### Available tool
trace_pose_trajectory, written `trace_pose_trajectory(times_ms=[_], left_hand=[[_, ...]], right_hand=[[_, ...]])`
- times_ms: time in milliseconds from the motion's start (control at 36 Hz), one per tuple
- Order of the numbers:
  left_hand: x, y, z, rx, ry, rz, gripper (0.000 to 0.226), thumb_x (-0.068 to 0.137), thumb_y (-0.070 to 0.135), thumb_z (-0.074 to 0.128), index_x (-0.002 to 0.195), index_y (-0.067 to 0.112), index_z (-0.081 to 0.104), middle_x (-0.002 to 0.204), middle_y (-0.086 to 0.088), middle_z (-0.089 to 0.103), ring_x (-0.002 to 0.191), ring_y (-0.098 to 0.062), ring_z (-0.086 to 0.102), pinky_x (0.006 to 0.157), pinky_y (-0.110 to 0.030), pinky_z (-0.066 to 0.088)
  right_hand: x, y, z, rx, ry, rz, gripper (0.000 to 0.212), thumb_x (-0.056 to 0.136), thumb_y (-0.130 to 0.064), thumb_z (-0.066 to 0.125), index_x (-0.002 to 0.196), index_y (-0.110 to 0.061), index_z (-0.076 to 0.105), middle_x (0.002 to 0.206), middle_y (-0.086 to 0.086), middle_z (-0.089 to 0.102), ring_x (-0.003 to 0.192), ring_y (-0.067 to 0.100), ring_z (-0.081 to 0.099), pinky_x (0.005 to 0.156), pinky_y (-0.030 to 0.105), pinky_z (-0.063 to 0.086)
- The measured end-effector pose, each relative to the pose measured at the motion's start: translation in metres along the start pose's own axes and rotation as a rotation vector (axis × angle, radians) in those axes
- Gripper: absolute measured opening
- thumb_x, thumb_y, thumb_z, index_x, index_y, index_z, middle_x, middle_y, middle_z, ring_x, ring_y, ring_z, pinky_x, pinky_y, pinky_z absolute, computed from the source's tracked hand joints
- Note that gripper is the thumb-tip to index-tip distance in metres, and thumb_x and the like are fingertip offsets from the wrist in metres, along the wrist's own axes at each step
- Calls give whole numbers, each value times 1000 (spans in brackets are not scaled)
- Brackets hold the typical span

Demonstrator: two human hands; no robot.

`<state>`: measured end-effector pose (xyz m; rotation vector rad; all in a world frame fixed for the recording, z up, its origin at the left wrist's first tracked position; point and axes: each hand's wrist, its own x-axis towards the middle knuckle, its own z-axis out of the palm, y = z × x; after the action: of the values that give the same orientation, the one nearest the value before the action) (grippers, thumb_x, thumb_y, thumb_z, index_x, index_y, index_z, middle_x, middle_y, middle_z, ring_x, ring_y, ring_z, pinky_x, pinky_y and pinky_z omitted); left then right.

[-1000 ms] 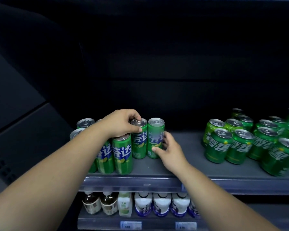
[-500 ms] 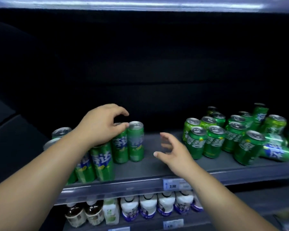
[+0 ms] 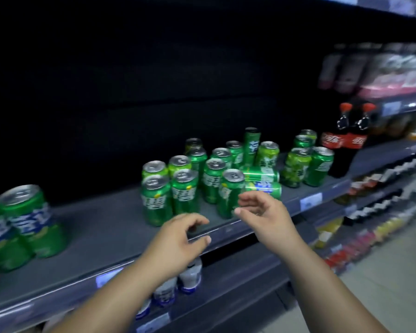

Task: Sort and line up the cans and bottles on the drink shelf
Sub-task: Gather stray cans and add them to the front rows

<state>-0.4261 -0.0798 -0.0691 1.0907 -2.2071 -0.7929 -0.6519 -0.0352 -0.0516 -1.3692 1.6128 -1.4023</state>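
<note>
Slim cans released; left hand, right hand empty.

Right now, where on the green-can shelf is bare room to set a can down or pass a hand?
The widest bare patch of shelf lies between the tall cans at left and the short-can cluster. That cluster is crowded, with two fallen cans at its right; beyond, right-end cans stand close beside cola bottles.

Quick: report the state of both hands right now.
Left hand: open, holding nothing.
Right hand: open, holding nothing.
</note>
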Motion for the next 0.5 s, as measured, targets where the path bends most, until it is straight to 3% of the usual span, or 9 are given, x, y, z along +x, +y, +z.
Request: trace_pose_trajectory(times_ms=[111,194,333,389,500], left_hand=[[32,19,43,-68,35,-28,31,83,32,75,100,50,57,108,21,62,99,8,59,85,-13,45],[56,34,69,-116,84,-43,25,75,40,70,94,51,59,102,20,64,93,3,62,82,-23,53],[84,58,109,-169,159,-89,23,73,39,67,90,54,64,89,14,69,81,-4,66,76,-33,58],[91,68,119,-143,177,-76,23,74,46,63,94,57,62,91,16,68,80,-4,66,73,-33,58],[99,84,132,-16,184,-35,31,78,47,58,109,42,63,100,24,61,93,-2,62,80,-30,55]], right_hand=[[26,23,-50,7,6,52,22,85,-17,79,97,-31,68,101,-6,72,94,13,70,82,27,55],[51,38,-82,21,16,54,23,84,-13,80,94,-28,67,94,-4,72,88,14,68,79,25,55],[86,54,-115,-3,-37,40,28,84,-10,79,96,-30,63,100,-1,68,86,12,64,74,15,52],[96,61,-123,-25,-72,39,29,84,-12,79,99,-32,63,103,-2,67,91,13,64,79,19,52],[108,74,-128,-88,-126,7,33,82,-20,81,97,-42,61,105,-9,67,97,9,64,87,30,54]])
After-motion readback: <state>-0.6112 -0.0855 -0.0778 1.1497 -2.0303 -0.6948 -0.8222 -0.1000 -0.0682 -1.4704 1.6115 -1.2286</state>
